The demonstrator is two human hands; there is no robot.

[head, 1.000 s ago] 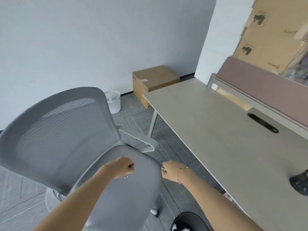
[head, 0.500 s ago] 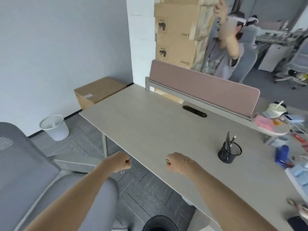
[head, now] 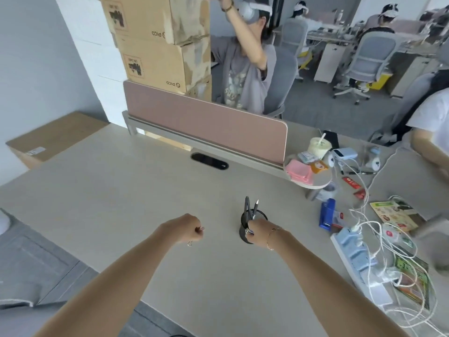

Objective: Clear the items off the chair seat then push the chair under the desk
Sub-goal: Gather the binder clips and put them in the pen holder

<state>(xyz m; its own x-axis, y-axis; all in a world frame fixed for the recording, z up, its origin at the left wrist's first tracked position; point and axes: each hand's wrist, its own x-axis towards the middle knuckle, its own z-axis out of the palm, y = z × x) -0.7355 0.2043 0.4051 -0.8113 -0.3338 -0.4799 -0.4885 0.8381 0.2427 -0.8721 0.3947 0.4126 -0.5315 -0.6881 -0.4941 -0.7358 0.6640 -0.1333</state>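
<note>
My left hand [head: 188, 229] is a closed fist over the desk [head: 109, 190]. My right hand [head: 258, 233] pinches something tiny by the pen cup [head: 252, 216].

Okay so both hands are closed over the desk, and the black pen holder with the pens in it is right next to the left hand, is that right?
Not quite. The head view shows the black pen holder beside the right hand, not the left hand. Both hands are indeed closed over the desk, and the pens stand in the holder.
</note>
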